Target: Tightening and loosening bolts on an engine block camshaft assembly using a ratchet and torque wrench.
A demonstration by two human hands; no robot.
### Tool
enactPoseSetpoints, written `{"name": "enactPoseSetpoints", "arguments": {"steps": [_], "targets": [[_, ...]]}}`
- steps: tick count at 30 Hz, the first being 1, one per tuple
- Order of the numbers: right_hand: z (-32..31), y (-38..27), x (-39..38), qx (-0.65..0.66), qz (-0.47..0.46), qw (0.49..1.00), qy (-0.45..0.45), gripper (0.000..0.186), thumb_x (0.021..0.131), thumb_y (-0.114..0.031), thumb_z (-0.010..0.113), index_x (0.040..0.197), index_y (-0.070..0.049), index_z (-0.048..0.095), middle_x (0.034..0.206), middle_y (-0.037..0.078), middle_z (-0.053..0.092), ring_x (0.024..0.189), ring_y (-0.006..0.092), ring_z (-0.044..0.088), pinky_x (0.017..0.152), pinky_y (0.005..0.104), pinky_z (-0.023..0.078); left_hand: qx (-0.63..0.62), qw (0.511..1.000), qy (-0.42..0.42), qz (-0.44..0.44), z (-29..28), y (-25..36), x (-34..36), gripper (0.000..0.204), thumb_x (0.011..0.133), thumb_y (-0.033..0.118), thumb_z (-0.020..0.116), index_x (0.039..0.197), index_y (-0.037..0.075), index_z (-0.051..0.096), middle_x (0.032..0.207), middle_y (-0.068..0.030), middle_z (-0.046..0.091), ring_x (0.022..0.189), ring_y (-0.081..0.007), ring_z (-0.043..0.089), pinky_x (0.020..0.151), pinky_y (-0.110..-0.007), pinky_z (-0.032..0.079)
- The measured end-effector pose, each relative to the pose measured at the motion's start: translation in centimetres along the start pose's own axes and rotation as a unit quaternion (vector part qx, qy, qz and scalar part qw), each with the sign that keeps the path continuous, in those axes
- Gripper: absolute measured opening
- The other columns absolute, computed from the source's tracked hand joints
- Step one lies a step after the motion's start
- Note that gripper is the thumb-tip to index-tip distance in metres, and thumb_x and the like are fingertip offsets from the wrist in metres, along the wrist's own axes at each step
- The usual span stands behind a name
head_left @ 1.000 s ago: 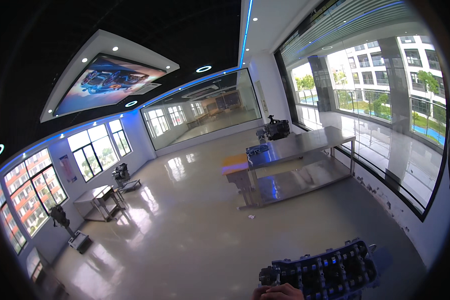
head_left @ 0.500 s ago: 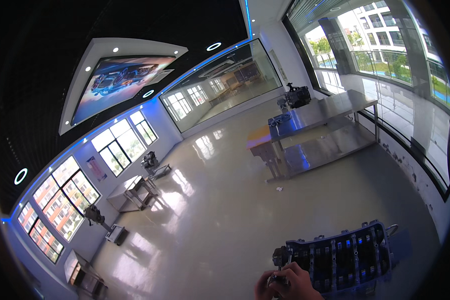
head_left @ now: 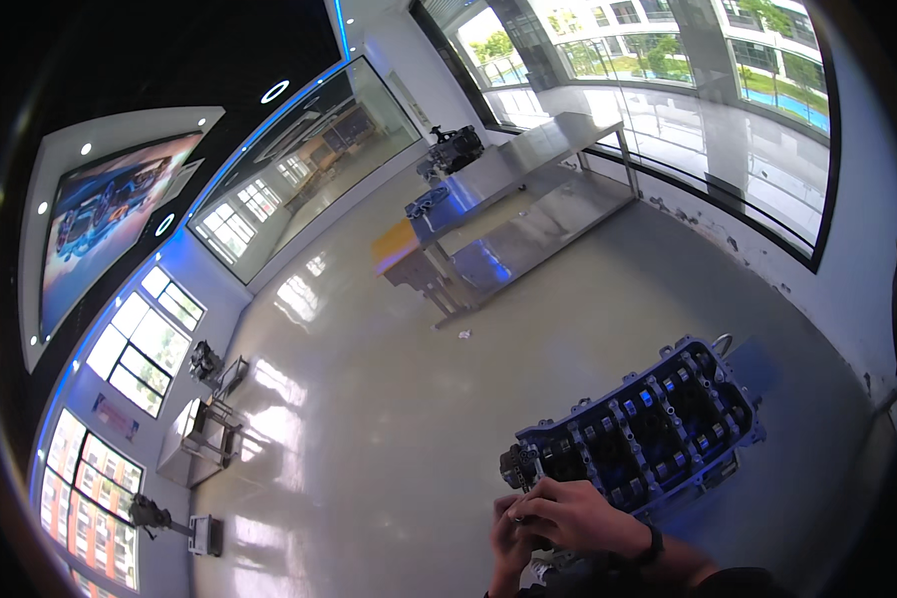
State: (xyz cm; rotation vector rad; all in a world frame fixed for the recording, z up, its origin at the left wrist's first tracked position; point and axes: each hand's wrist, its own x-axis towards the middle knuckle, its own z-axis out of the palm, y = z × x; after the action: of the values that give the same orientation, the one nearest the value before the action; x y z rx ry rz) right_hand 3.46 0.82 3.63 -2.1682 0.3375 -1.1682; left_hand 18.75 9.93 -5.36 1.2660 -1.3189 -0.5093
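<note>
An engine cylinder head (head_left: 648, 429) with an open metal frame and rows of shiny parts lies at the lower right, tilted in the view. A dark fitting (head_left: 516, 465) sticks out at its left end. Just below that fitting, my right hand (head_left: 583, 516) and my left hand (head_left: 509, 543) meet, fingers curled and pinched together. Whatever they pinch is too small and too covered by the fingers to name. A dark band circles my right wrist.
Beyond the cylinder head stands a steel workbench (head_left: 528, 164) with a lower shelf, bearing an engine assembly (head_left: 452, 149) and a smaller metal part (head_left: 427, 203). Along the left wall are engine stands (head_left: 205, 535) and a small table (head_left: 191, 431). A white scrap (head_left: 464, 335) lies on the floor.
The view has turned right, so the room and cylinder head sit further left and higher. More of my right forearm shows. My hands stay together by the cylinder head's left end.
</note>
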Motion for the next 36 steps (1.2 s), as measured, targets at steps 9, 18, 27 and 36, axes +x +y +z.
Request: {"name": "enactPoseSetpoints", "arguments": {"steps": [9, 18, 27, 36], "targets": [[5.1, -3.8, 0.1, -0.139, 0.085, 0.985, 0.065, 0.037, 0.072, -0.031, 0.08, 0.095, -0.011, 0.059, 0.078, 0.003, 0.058, 0.067, 0.0203, 0.062, 0.054, 0.0285, 0.049, -0.146, 0.984, -0.083, -0.059, -2.3, -2.7, -0.3, 0.048, 0.074, 0.012, 0.074, 0.116, -0.001, 0.055, 0.112, -0.0121, 0.056, 0.105, -0.0238, 0.055, 0.089, -0.035, 0.046], [4.8, -5.2, 0.9, -0.132, 0.107, 0.98, 0.108, 0.028, 0.074, -0.01, 0.076, 0.1, -0.005, 0.065, 0.093, 0.01, 0.065, 0.073, 0.026, 0.063, 0.061, 0.032, 0.052, -0.284, 0.934, -0.212, -0.044, -3.7, -3.2, 3.7, 0.057, 0.085, 0.033, 0.069, 0.124, 0.0, 0.045, 0.117, -0.0102, 0.054, 0.11, -0.0207, 0.051, 0.097, -0.035, 0.04], [4.0, -4.3, 1.0, -0.252, 0.183, 0.939, 0.15, 0.045, 0.073, -0.041, 0.078, 0.081, -0.006, 0.05, 0.062, 0.005, 0.053, 0.053, 0.0219, 0.055, 0.048, 0.03, 0.041, -0.17, 0.959, -0.2, 0.105, -2.3, -1.3, 6.7, 0.049, 0.083, 0.034, 0.07, 0.112, -0.002, 0.054, 0.106, -0.0164, 0.058, 0.097, -0.0289, 0.057, 0.085, -0.037, 0.045], [2.7, -2.9, 1.4, -0.119, 0.09, 0.986, 0.071, 0.021, 0.082, -0.023, 0.069, 0.097, -0.01, 0.06, 0.069, 0.004, 0.061, 0.059, 0.0222, 0.06, 0.053, 0.0312, 0.046, -0.259, 0.947, -0.166, -0.087, -3.9, 0.4, 6.3, 0.036, 0.085, 0.019, 0.066, 0.112, -0.002, 0.057, 0.113, -0.0175, 0.058, 0.102, -0.0262, 0.057, 0.086, -0.035, 0.045]]}}
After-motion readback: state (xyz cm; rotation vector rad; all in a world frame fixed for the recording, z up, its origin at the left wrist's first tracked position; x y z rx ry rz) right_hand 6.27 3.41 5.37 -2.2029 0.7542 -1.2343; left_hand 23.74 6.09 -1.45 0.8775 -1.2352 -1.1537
